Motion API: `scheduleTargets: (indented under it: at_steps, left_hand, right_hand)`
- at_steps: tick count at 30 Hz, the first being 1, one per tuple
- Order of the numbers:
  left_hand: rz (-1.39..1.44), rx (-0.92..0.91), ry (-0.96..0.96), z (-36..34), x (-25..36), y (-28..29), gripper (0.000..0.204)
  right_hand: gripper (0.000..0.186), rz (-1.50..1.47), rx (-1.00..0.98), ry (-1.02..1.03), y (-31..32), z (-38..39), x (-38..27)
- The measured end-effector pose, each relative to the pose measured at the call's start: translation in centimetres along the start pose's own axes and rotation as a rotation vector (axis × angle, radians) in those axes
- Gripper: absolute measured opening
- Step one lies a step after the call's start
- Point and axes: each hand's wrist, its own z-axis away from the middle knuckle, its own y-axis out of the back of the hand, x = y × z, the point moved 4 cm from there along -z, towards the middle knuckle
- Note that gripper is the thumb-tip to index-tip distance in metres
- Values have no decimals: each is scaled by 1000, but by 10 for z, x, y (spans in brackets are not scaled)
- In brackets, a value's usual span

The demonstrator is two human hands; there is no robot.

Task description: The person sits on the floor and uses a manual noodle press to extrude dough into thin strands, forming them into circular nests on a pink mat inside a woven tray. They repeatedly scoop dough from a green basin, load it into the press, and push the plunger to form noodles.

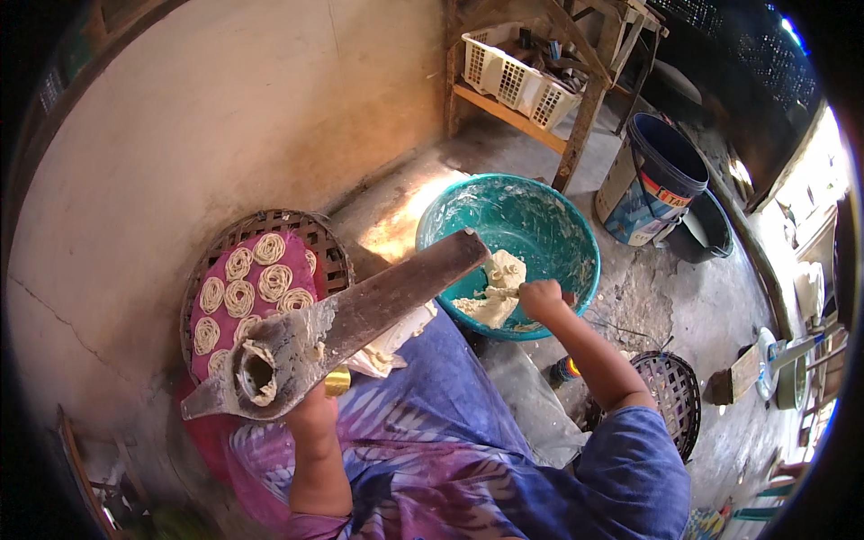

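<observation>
Teal plastic forms the wide basin (558,220) at the frame's centre right, with soft, pale dough (504,270) heaped at its lower left. Our long wooden tool (405,292), slanting from lower left to centre, has a dough-smeared hole. Our left hand (312,416) is partly beneath it, fingers hidden, so we cannot tell their grip; our right hand (542,301) has its fingers closed around a spoon-like tool (508,292) in the dough. To scoop well, we should probably work against the basin wall, take compact lumps and keep the wood steady.

A stained wall (225,117) fills the upper left above a worn concrete floor (643,297); a woven tray (332,252) bears dough coils (275,283) at left, and a bucket (621,193) stands upper right.
</observation>
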Motion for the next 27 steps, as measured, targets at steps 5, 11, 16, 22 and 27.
scheduleTargets:
  at_steps: [5,11,16,22,27]
  left_hand:
    - [242,-179,252,4,-8,-45,38]
    - [322,-83,324,-9,-5,-87,26]
    - [475,58,478,-11,-13,-93,17]
    - [168,-44,220,-7,-12,-98,21]
    - [185,-10,315,-3,-17,-95,17]
  right_hand:
    - [15,183,111,218,70,-7,12]
    - [13,360,2,350,53,-42,9]
    - [17,49,-30,405,12,-50,2]
    - [17,-149,12,386,9,-36,-10]
    - [14,-240,129,369,22,1,-8]
